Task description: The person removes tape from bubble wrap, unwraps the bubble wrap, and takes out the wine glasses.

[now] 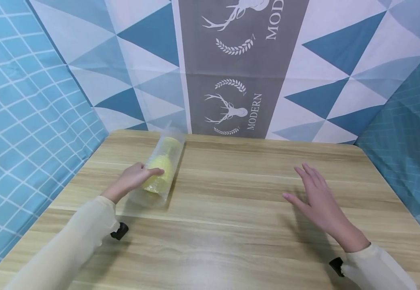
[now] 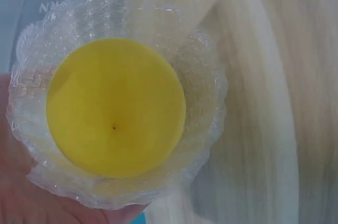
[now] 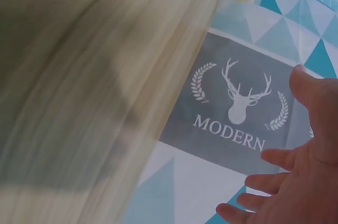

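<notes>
A yellow object [image 1: 161, 164] with a narrow waist and a broader part at either end lies inside a sleeve of clear bubble wrap [image 1: 176, 155] toward the table's left. My left hand [image 1: 137, 177] grips the bundle from its left side, thumb across the top; the other fingers are mostly hidden. The left wrist view looks into the wrap's near end, where a flat round yellow face [image 2: 116, 108] with a small dark dot shows. Fingers spread, my right hand [image 1: 320, 205] hovers over the right part of the table and holds nothing.
The wood-grain table [image 1: 231, 225] has rounded far corners. A patterned cloth [image 1: 228, 72] with deer heads and triangles hangs behind it. Blue gridded cloth [image 1: 21, 121] closes the left side, and teal cloth [image 1: 406, 112] the right.
</notes>
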Demonstrator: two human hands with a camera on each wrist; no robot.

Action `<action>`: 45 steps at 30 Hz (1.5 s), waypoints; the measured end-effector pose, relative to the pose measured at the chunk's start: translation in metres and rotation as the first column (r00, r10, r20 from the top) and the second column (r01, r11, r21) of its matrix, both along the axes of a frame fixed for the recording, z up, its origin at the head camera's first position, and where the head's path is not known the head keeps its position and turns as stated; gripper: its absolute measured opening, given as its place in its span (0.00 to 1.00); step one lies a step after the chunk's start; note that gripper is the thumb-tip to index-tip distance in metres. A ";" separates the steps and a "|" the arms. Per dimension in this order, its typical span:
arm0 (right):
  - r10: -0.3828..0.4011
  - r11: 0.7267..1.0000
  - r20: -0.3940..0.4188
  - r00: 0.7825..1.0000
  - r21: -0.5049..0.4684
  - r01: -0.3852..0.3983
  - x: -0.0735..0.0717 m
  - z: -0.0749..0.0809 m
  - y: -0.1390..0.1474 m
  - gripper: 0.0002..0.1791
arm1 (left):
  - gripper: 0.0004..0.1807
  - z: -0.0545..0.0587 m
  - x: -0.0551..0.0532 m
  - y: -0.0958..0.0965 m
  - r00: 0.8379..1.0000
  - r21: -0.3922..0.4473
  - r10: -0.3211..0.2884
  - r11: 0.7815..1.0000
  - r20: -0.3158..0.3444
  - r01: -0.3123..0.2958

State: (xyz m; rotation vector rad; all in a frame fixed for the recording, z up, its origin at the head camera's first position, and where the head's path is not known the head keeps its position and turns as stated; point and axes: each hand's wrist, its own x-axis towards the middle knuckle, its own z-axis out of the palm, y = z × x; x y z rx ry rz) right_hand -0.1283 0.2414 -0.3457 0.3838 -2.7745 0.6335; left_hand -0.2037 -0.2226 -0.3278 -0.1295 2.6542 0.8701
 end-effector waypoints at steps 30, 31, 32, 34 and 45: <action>0.188 0.982 0.181 0.965 -0.071 -0.178 -0.038 0.009 -0.059 0.39 | 0.44 -0.022 0.068 0.115 0.979 0.111 -0.055 0.991 -0.198 0.078; 0.192 0.981 0.187 0.963 -0.076 -0.181 -0.038 0.008 -0.059 0.39 | 0.44 -0.022 0.068 0.117 0.979 0.119 -0.053 0.990 -0.196 0.077; 0.196 0.980 0.192 0.962 -0.083 -0.183 -0.039 0.008 -0.059 0.39 | 0.44 -0.022 0.069 0.119 0.980 0.124 -0.052 0.989 -0.194 0.077; 0.198 0.979 0.199 0.960 -0.089 -0.184 -0.039 0.006 -0.060 0.39 | 0.44 -0.023 0.070 0.123 0.980 0.133 -0.053 0.988 -0.192 0.079; 0.194 0.974 0.248 0.949 -0.160 -0.158 -0.048 -0.001 -0.070 0.37 | 0.51 -0.024 0.077 0.150 0.978 0.192 -0.100 0.972 -0.182 0.135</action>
